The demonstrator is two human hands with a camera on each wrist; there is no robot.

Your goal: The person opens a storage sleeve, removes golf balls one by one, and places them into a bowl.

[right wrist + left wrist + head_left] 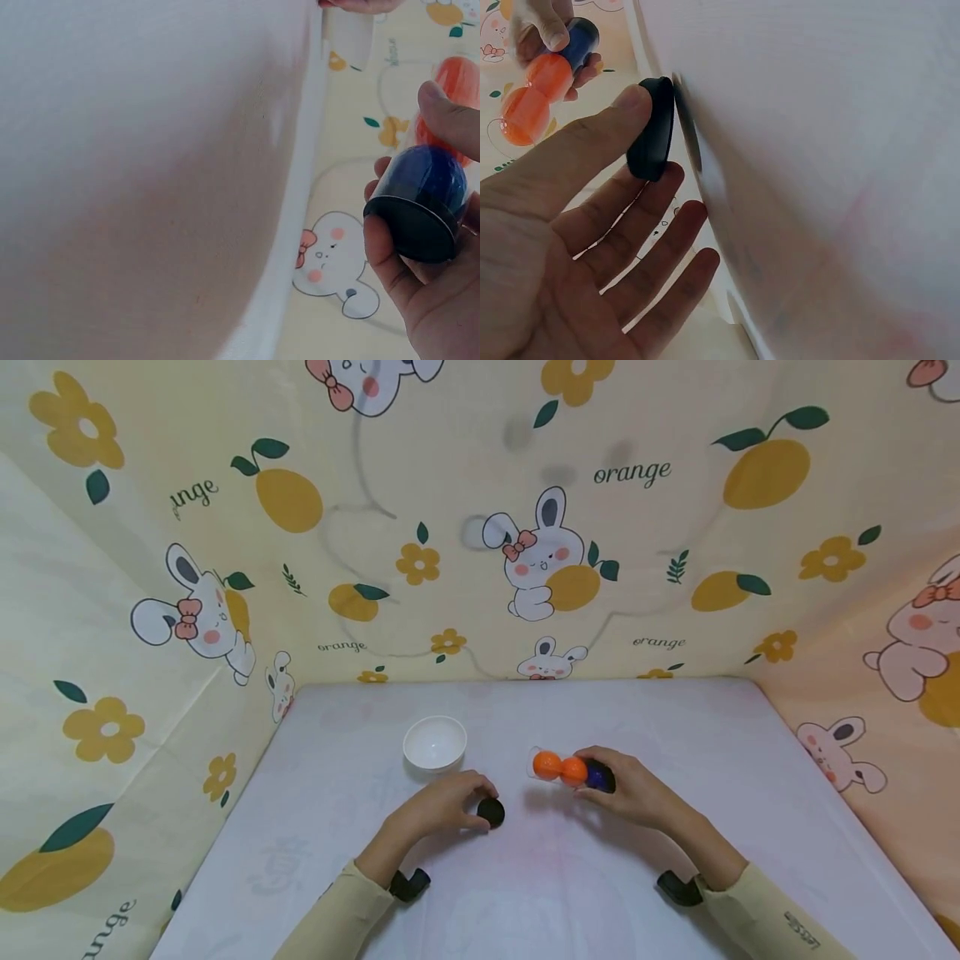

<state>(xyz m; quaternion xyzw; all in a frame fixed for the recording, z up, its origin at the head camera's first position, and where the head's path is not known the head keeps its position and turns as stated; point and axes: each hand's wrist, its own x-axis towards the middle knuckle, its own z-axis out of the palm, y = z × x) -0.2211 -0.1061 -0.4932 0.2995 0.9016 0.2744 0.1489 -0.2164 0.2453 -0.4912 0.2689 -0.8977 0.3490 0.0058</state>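
Between thumb and fingertips, my left hand (446,802) pinches a small round black cap (491,812). The left wrist view has this cap (654,131) edge-on, just off the table. My right hand (630,785) grips a clear tube, tilted nearly on its side above the table. Inside the tube sit two orange balls (560,768) toward its left end and a blue ball (429,176) near the other end. A black cap (411,229) covers the tube's end by the blue ball, as the right wrist view shows. Fingers hide part of the tube.
A white bowl (435,744) stands on the table just beyond my left hand. The white-covered table (480,902) meets a patterned cloth wall (465,610) at the back and both sides. Black wrist mounts (410,885) sit under both forearms.
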